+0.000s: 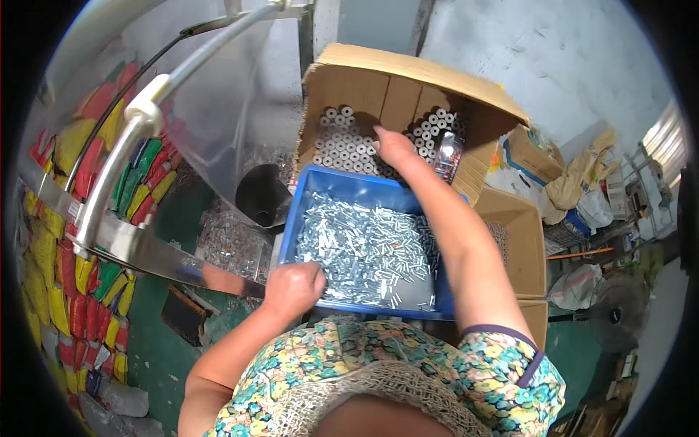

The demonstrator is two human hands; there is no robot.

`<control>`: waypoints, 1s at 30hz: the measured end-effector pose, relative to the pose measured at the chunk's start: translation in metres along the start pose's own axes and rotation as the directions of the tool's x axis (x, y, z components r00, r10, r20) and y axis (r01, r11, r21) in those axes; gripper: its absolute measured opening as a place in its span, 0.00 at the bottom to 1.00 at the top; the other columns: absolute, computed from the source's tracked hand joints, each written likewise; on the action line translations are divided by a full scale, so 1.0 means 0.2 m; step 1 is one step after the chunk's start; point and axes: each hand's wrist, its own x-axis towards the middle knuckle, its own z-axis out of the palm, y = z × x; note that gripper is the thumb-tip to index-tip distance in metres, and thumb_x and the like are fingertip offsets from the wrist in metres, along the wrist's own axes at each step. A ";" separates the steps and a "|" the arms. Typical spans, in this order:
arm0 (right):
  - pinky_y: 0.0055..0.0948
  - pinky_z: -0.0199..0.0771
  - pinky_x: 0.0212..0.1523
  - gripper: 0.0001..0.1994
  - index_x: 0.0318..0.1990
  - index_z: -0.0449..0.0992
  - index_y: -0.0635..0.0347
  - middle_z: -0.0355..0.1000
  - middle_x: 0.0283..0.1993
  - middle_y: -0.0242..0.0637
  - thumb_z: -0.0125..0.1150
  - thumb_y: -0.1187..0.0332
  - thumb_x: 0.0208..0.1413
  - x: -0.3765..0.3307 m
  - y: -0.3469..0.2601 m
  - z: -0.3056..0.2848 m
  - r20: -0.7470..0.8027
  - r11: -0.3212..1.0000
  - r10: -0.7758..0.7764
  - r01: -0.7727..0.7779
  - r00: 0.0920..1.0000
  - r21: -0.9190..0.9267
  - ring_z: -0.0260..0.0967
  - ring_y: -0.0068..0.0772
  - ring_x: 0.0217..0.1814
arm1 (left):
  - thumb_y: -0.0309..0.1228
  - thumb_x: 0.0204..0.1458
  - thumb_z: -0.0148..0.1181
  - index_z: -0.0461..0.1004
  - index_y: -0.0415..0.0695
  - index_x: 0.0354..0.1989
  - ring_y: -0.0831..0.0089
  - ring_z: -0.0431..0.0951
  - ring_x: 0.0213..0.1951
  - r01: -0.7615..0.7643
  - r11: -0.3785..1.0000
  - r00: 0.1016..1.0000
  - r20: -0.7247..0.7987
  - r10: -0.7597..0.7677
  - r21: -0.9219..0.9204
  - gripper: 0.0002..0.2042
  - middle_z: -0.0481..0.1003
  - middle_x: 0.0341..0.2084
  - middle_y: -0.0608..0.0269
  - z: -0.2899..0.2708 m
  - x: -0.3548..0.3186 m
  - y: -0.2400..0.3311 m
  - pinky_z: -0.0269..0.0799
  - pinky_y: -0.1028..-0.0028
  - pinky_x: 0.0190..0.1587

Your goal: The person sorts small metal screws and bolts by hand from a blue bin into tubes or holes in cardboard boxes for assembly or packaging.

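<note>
From my remote seat, the fingertips of my right hand (393, 146) vanish among the upright metal tubes (346, 146) in the cardboard box (408, 73), so I cannot tell what they grip. My left hand (293, 288) curls shut at the near corner of the blue bin (291, 218), its palm turned away and any contents hidden. My right forearm covers part of the small silver parts (364, 247). The brim of my hat (378, 397) is cut by the lower edge. The coloured packets (87, 167) at the left are too warped and small to identify.
</note>
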 end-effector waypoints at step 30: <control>0.38 0.75 0.45 0.22 0.56 0.69 0.58 0.76 0.43 0.50 0.61 0.64 0.54 -0.28 -0.16 0.08 -0.174 0.771 -0.078 0.170 0.982 0.614 0.76 0.47 0.43 | 0.32 0.48 0.56 0.74 0.43 0.19 0.52 0.77 0.22 -0.228 0.967 0.973 0.018 0.232 -0.117 0.09 0.74 0.16 0.51 0.32 0.45 0.14 0.74 0.56 0.28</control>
